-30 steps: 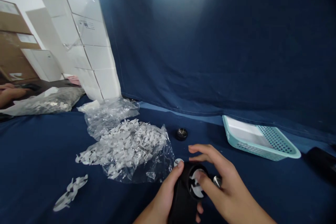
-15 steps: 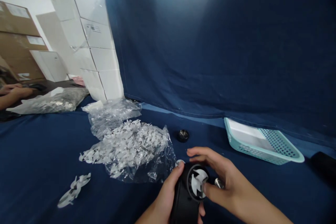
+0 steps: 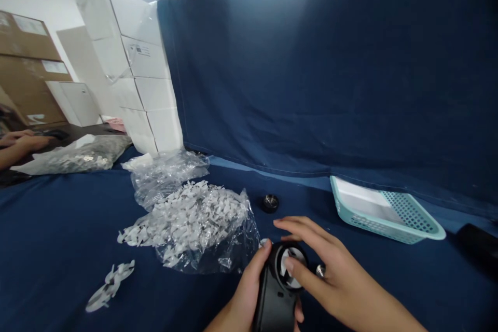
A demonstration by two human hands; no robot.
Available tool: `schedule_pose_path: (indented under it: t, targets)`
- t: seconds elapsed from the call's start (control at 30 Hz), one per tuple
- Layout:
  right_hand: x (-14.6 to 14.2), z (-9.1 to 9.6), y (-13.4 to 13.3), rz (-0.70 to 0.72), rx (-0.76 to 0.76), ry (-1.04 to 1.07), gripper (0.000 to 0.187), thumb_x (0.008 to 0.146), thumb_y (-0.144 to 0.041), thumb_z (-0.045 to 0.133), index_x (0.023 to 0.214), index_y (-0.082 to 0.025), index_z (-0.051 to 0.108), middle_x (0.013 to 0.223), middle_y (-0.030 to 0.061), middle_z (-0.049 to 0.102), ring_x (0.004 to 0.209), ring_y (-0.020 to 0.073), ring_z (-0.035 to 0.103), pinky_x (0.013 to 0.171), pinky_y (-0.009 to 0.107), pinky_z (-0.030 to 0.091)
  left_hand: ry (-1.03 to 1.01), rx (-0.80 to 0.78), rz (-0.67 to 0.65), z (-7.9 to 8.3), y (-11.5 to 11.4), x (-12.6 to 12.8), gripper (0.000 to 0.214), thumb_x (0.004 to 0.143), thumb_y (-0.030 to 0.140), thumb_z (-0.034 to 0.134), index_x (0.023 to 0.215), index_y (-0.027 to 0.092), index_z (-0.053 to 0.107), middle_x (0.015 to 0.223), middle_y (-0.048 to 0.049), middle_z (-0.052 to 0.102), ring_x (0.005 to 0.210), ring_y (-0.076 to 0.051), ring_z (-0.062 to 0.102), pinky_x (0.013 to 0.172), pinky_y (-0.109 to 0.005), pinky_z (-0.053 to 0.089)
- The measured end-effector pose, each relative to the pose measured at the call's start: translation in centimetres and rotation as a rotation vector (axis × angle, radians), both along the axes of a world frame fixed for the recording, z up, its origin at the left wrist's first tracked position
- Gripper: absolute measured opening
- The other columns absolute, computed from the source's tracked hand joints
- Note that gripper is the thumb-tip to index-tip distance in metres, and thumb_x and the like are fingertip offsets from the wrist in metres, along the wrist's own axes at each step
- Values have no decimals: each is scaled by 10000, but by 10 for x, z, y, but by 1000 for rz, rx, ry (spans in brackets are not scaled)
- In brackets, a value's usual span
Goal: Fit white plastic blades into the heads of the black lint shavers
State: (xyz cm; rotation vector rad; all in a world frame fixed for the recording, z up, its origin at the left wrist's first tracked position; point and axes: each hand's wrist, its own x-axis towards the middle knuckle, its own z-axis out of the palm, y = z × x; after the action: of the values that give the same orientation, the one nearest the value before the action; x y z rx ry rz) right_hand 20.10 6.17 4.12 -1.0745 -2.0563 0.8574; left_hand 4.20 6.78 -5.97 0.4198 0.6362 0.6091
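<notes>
One dark-blue cloth sheet (image 3: 311, 83), softly creased, fills the frame's upper centre and right. Left of centre we see a jagged heap of thin white pieces (image 3: 194, 212) on crinkled clear film (image 3: 239, 249). Lower centre: our right hand (image 3: 338, 275) is spread wide; our left hand (image 3: 248, 285) grips a smooth, oblong black housing (image 3: 276, 301), long axis nearly upright, leaning slightly right, round rim (image 3: 274, 267) uppermost. Inside: a white bladed disc (image 3: 285, 258), partly under our right thumb (image 3: 303, 276).

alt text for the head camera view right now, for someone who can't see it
Left hand grips a black device; right hand has its thumb over a white part in the device's round opening. On blue cloth, white pieces lie heaped at left and a turquoise basket sits at right.
</notes>
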Motion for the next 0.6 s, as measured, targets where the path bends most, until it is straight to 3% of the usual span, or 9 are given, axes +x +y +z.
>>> schedule_pose_path:
  t: [0.13,0.4,0.6]
  targets:
    - [3,-3,-1,-32,6,-17,494,925,-158,468,1324,-448,472,1359,-24,528,1170,200,581,1030,407,461,69,4,-13,2,-1,3,991,830,792,64,571,35,649,485,-140,617,361,-157,609,373,-197,445]
    - [9,0,-1,-15,-151,9,581,858,-85,487,1327,-429,465,1330,-8,537,1230,196,531,1065,428,428,-2,58,-31,-6,5,3,966,844,774,101,729,18,692,511,-142,651,382,-167,625,376,-201,455]
    - [18,4,4,72,-192,-24,692,795,-29,521,1357,-423,429,1353,-3,510,1256,209,507,1081,433,409,-98,91,2,-14,3,5,912,833,783,229,779,1,696,526,-149,669,410,-163,632,403,-194,456]
